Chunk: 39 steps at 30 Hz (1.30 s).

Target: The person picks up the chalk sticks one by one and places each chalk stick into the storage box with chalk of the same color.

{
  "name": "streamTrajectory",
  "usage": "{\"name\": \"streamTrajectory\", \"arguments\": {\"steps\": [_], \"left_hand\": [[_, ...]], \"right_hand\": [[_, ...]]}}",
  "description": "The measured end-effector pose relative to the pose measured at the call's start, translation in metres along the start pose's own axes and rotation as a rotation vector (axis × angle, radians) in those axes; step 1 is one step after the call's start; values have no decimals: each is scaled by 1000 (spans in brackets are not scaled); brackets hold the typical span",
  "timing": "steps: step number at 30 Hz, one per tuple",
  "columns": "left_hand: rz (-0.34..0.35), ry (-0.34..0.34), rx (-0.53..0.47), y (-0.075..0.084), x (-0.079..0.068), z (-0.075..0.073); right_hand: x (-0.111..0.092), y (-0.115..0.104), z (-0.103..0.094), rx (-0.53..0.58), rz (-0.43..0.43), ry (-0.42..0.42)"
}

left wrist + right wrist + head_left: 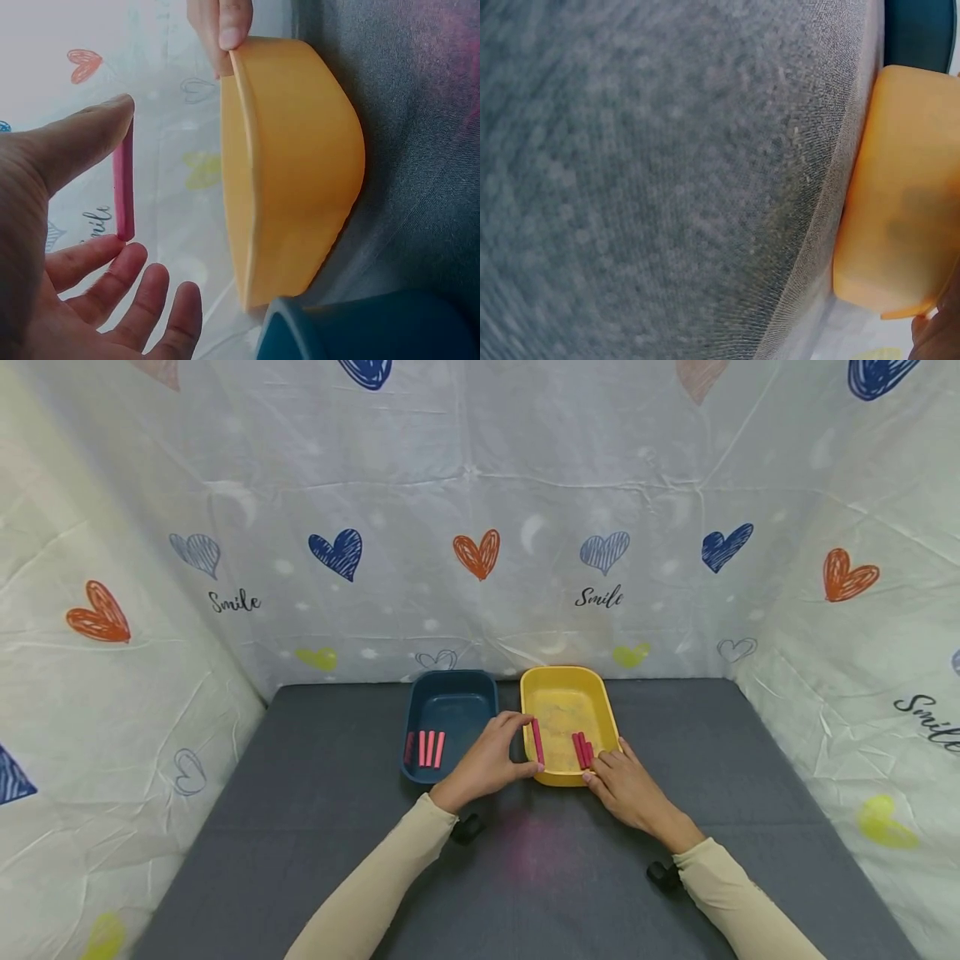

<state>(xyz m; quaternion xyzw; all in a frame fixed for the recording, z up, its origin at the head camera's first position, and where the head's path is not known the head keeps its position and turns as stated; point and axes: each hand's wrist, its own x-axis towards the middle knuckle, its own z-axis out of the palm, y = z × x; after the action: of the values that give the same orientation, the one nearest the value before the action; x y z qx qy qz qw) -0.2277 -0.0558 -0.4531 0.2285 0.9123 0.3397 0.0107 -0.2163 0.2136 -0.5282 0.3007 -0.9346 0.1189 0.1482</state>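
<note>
My left hand (491,756) pinches a dark pink stick (124,180) by its two ends, thumb at one end and fingertip at the other. In the head view this stick overlaps the left side of the yellow tray (566,697). The other fingers of that hand are spread apart. My right hand (630,789) holds the tray's near right corner, with fingers over the rim. Beside those fingers, three dark pink sticks (581,750) lie inside the tray. Only a sliver of the right hand (939,330) shows in the right wrist view.
A dark blue tray (453,687) stands just left of the yellow one. Three lighter pink sticks (430,749) lie in it, with a darker reddish strip along its left wall. Both trays sit at the back of a grey cloth-covered table (330,827), before a printed curtain (405,510).
</note>
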Motion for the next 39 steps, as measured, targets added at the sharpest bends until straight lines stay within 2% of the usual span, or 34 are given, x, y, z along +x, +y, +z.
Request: {"name": "streamTrajectory", "arguments": {"steps": [9,16,30,39], "left_hand": [[2,-15,28,-2,17,10],[6,-15,7,-3,27,19],[8,-41,21,2,49,33],[-25,-59,41,2,59,45]], "right_hand": [[0,0,-1,11,3,-9],[0,0,0,6,4,-9],[1,1,0,-10,-4,3],[0,2,0,-26,-16,17]]}}
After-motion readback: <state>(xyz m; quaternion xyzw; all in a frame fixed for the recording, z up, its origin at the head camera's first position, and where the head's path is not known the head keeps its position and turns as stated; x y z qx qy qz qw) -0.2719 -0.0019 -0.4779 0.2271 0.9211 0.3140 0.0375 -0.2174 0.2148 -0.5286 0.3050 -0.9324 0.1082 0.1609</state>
